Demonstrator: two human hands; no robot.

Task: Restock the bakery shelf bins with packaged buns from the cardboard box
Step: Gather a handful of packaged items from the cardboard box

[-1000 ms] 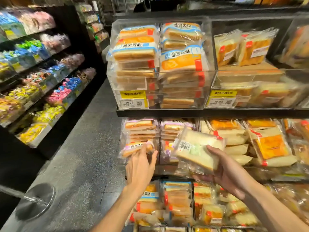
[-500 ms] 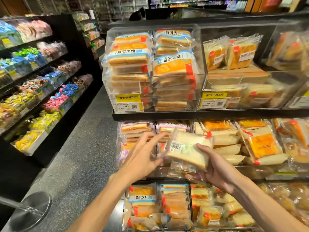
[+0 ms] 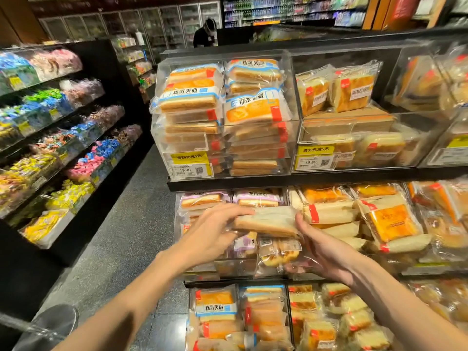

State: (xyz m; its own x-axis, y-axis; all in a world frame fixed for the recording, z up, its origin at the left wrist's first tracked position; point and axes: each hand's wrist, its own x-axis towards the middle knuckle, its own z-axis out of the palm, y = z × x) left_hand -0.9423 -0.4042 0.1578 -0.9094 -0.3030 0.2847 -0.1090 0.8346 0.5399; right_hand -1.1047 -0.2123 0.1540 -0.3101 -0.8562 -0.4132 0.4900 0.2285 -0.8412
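Bun (image 3: 266, 221): one wrapped white slab, held flat between both hands, just in front of the middle-shelf bin and not yet inside it.
Left hand (image 3: 212, 234): grasped the bun's left end, fingers across the top, thumb seemingly tucked beneath.
Right hand (image 3: 326, 249): grasped the right end, thumb on the upper edge, fingers hidden under the wrapper.
Bin (image 3: 229, 268): straight beyond the fingertips; purple packs (image 3: 255, 198) filled it nearly to the shelf above, leaving a thin slot.
Risk, jam: the bun probably had to slide in over that stack. Pushed too high, it would catch the shelf edge (image 3: 278, 184); too low, it would shove the purple packs back or buckle.
Risk, spill: a loose pack (image 3: 277, 252) hung just below the bun, near the right thumb. Whether it lay in the bin or dangled from a hand could not be told; a nudge could drop it to the floor (image 3: 131, 236).
Risk, mix-up: white packs (image 3: 329, 214) sat just right of the right thumb, so a drift that way would land the bun in the wrong bin.
Above both hands: blue packs (image 3: 192, 97) and price tags (image 3: 190, 163).
Left of left hand: sweets racks (image 3: 50, 148), well apart.
Box: out of view.
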